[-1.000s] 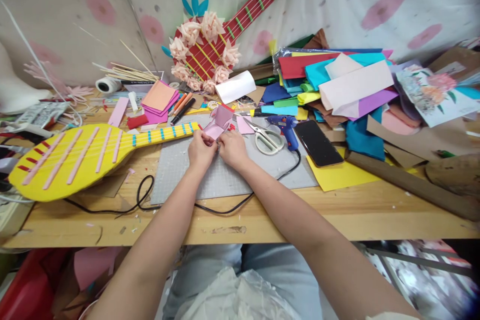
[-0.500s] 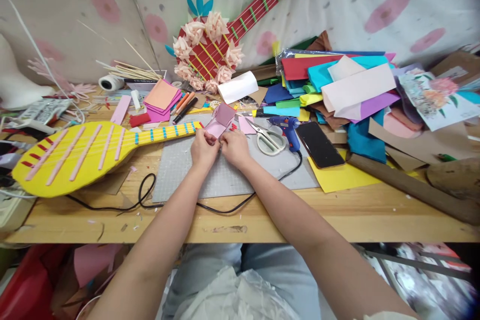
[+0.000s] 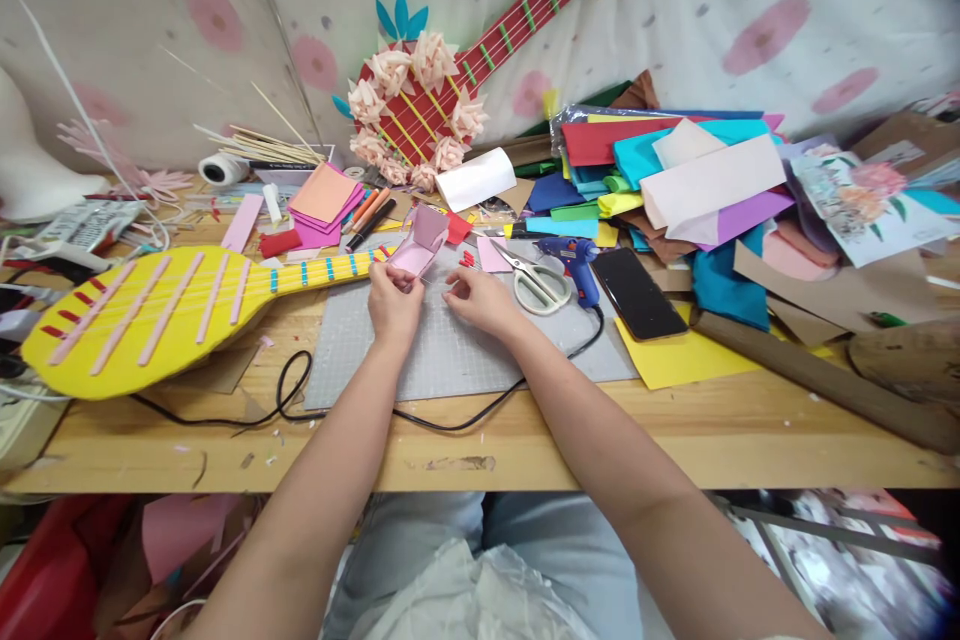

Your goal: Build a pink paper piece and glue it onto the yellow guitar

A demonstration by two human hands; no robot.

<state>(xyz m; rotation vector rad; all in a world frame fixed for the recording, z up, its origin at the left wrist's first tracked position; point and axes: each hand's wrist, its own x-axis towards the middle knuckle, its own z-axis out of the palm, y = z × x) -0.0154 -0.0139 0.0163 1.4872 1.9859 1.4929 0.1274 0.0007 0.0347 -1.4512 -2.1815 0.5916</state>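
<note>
My left hand [image 3: 395, 308] pinches a folded piece of pink paper [image 3: 414, 255] by its lower edge, above the grey cutting mat [image 3: 442, 360]. The paper stands up with bent sides, like a small open box. A short way to the right, my right hand [image 3: 480, 300] is off the paper, its thumb and forefinger slightly apart and nothing visible between them. Small red pieces [image 3: 469, 261] lie just beyond it. Scissors with pale handles [image 3: 541, 292] and a blue glue gun [image 3: 576, 270] rest to the right of that hand.
At left lies a yellow cardboard lute [image 3: 150, 320]; a red one with paper flowers [image 3: 427, 105] leans at the back. A black phone [image 3: 639, 293] and piled coloured paper [image 3: 712, 170] are on the right. The black cord [image 3: 465, 425] crosses the table's front.
My hands have parted. The left has moved slightly left with the pink paper, which has tilted; the right has let go and drawn a little right. A red scrap behind the paper now shows.
</note>
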